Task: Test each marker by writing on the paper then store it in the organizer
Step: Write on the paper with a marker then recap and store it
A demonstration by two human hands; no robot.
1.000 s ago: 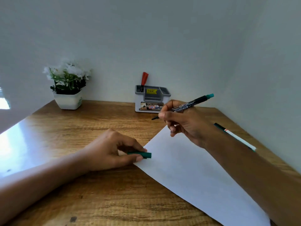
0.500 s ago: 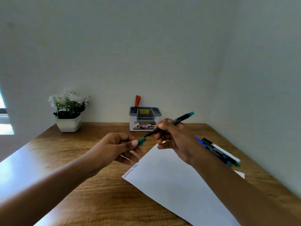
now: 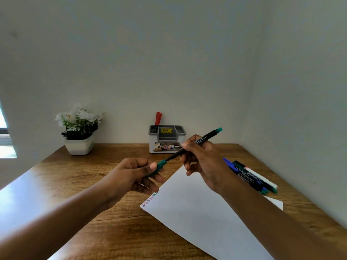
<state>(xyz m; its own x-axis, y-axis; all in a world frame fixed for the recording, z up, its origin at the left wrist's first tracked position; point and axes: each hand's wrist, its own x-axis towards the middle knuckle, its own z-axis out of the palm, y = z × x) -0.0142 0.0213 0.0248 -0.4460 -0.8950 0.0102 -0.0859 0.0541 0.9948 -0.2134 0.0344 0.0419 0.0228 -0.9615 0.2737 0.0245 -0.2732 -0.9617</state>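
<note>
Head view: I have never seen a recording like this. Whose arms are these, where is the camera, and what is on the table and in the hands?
There is no machine here: these are a person's two bare hands, filmed by one camera worn on the head, looking forward and down. The left hand pinches a green cap; the right hand holds a black marker whose tip meets the cap's mouth. On the wooden table lie a sheet of paper, with small writing at one corner, and a few loose markers on the right. At the back stand an organizer holding a red marker, and a potted plant.
</note>
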